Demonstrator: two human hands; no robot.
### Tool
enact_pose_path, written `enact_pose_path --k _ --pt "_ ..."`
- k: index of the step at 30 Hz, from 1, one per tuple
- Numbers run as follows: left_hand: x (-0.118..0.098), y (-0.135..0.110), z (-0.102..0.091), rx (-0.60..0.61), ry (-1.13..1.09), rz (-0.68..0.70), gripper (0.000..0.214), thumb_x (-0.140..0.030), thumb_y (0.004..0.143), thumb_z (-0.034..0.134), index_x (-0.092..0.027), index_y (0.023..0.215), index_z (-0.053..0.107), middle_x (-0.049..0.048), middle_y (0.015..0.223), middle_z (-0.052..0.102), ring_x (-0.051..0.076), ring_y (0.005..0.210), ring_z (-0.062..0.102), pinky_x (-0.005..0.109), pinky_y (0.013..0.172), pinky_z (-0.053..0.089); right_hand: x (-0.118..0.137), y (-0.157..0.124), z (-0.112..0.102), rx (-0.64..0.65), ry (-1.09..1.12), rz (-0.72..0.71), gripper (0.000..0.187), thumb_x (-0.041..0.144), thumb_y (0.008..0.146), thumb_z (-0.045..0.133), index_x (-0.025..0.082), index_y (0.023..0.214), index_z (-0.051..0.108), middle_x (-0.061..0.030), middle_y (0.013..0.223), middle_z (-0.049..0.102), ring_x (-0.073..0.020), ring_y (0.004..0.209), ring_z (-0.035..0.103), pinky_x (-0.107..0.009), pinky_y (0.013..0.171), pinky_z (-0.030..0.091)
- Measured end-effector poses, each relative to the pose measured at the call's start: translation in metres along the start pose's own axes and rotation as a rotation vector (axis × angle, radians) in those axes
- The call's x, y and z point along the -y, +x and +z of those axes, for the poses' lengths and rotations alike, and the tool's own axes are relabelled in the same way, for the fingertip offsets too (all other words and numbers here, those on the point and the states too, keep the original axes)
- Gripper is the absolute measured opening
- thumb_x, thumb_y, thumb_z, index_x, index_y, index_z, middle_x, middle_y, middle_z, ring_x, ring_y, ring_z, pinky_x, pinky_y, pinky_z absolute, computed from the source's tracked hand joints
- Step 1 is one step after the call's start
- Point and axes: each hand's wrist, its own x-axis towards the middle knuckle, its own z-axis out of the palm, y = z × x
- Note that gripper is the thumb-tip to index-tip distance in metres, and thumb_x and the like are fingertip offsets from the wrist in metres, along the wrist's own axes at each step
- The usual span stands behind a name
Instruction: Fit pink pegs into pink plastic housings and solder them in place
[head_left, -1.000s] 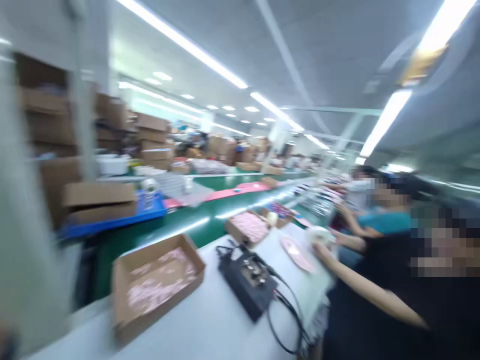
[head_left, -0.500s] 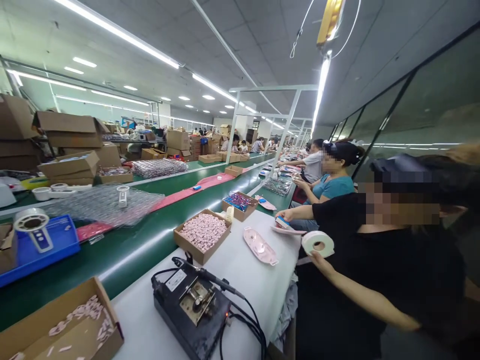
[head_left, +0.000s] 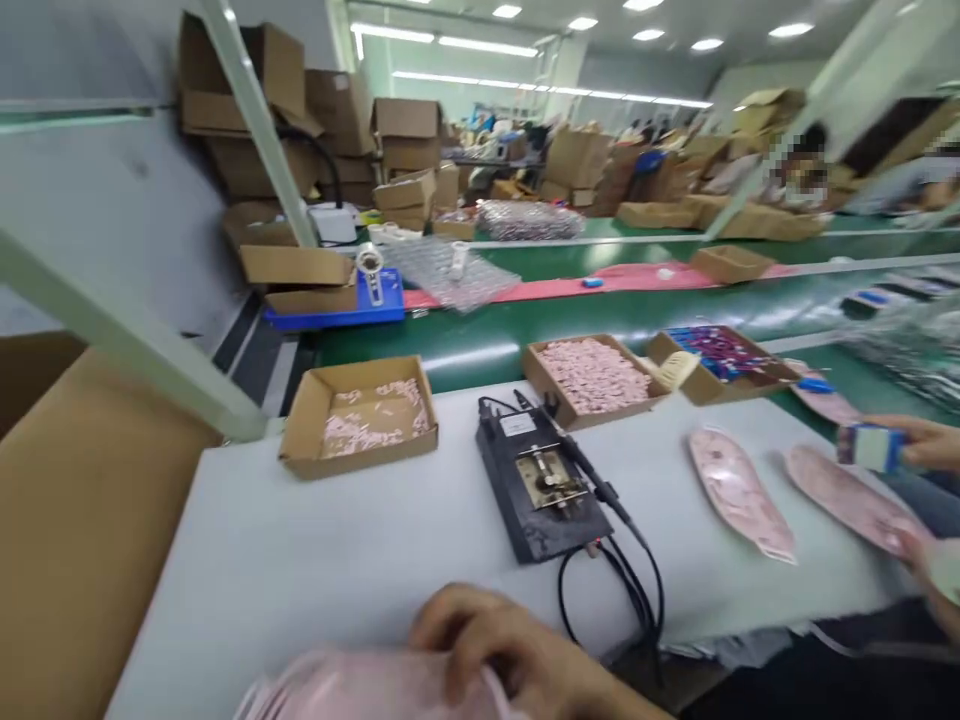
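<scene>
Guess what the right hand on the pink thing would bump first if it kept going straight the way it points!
Probably the big brown cardboard piece at the end of the white bench. The right hand points left along the bench, passing just below the cardboard box of pink pieces, but depth is hard to judge here.

Pink pad [head_left: 360, 685] in your hand [head_left: 495, 640]
Pale pink and faintly glossy, it lies along the bottom of your view, with your fingers [head_left: 480, 625] curled over its upper edge; the frame cuts off the rest, and blur hides any finer detail.
</scene>
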Motion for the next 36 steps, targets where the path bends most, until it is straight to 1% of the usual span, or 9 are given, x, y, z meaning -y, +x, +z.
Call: enact_pose_path --k 3,9,12,16,19,24,27,31,36 --pt "0.023 -0.029 -0.019 0.025 0.063 0.008 0.02 -0.029 0.079 0.069 -0.047 0.085 0.078 -0.0008 0.126 0.068 0.027 0.113 0.065 0.041 0.082 0.062 0.001 -0.036 -0.008 -0.308 -0.265 -0.171 0.017 0.03 0.088 0.073 0.024 0.093 0.058 -0.007 0.116 0.069 -0.0176 0.106 0.068 -0.029 0.091 0.056" --pt "0.059 -0.012 0.005 0.096 0.107 -0.075 0.031 -0.026 0.092 0.052 -0.031 0.079 0.08 0.0048 0.132 0.064 0.023 0.105 0.068 0.038 0.086 0.062 0.029 -0.039 -0.018 0.048 -1.0 0.193 0.053 -0.001 0.082 0.048 0.022 0.129 0.058 -0.011 0.143 0.057 -0.0226 0.132 0.054 -0.041 0.108 0.053" --pt "0.062 -0.011 0.01 0.072 0.082 -0.04 0.033 -0.021 0.094 0.048 -0.029 0.086 0.079 0.0046 0.131 0.065 0.023 0.11 0.066 0.041 0.093 0.06 0.054 -0.02 -0.018 0.202 -1.16 0.335 0.07 -0.004 0.074 0.047 0.026 0.137 0.056 -0.0073 0.153 0.05 -0.0253 0.133 0.055 -0.042 0.103 0.057" --pt "0.053 -0.004 0.001 0.016 -0.013 -0.006 0.035 -0.015 0.096 0.042 -0.026 0.098 0.075 0.0048 0.13 0.064 0.02 0.113 0.064 0.037 0.097 0.058 0.108 0.031 -0.022 0.377 -1.204 0.308 0.05 0.005 0.09 0.045 0.026 0.132 0.06 -0.0039 0.134 0.066 -0.0199 0.113 0.067 -0.034 0.095 0.058" --pt "0.035 0.03 -0.002 0.046 0.052 0.038 0.03 -0.023 0.098 0.048 -0.023 0.122 0.067 0.008 0.132 0.065 0.026 0.121 0.059 0.046 0.106 0.052 0.13 0.104 -0.033 0.431 -1.371 0.282 0.034 0.016 0.096 0.047 0.022 0.125 0.065 -0.0075 0.117 0.072 -0.0225 0.1 0.069 -0.036 0.087 0.057" --pt "0.017 0.093 0.021 0.157 0.237 0.009 0.043 -0.025 0.094 0.062 -0.023 0.137 0.061 0.0118 0.143 0.059 0.045 0.14 0.037 0.075 0.109 0.035 0.081 0.248 -0.059 0.429 -1.637 0.481 0.031 0.019 0.101 0.046 0.015 0.122 0.067 -0.0136 0.112 0.072 -0.0279 0.103 0.069 -0.038 0.086 0.054" --pt "0.024 0.099 0.032 0.166 0.218 0.039 0.024 -0.02 0.095 0.058 -0.022 0.112 0.074 0.0099 0.118 0.071 0.043 0.142 0.036 0.064 0.109 0.044 0.032 0.295 -0.068 0.466 -1.671 0.55 0.027 0.029 0.103 0.053 0.011 0.115 0.068 -0.0129 0.112 0.071 -0.0245 0.101 0.069 -0.038 0.087 0.056" --pt "0.034 0.086 0.033 0.157 0.179 0.052 0.028 -0.016 0.097 0.052 -0.024 0.104 0.077 0.0071 0.102 0.072 0.036 0.147 0.032 0.047 0.107 0.051 -0.003 0.302 -0.078 0.467 -1.732 0.578 0.032 0.04 0.1 0.061 0.014 0.119 0.064 -0.0092 0.12 0.067 -0.0214 0.107 0.067 -0.043 0.095 0.057" --pt "0.035 0.082 0.031 0.154 0.126 0.027 0.027 -0.017 0.097 0.054 -0.027 0.098 0.079 0.0051 0.097 0.073 0.033 0.146 0.035 0.042 0.099 0.058 0.003 0.278 -0.1 0.533 -1.796 0.611 0.025 0.031 0.097 0.063 0.014 0.114 0.07 -0.0137 0.119 0.069 -0.028 0.114 0.066 -0.042 0.095 0.054"
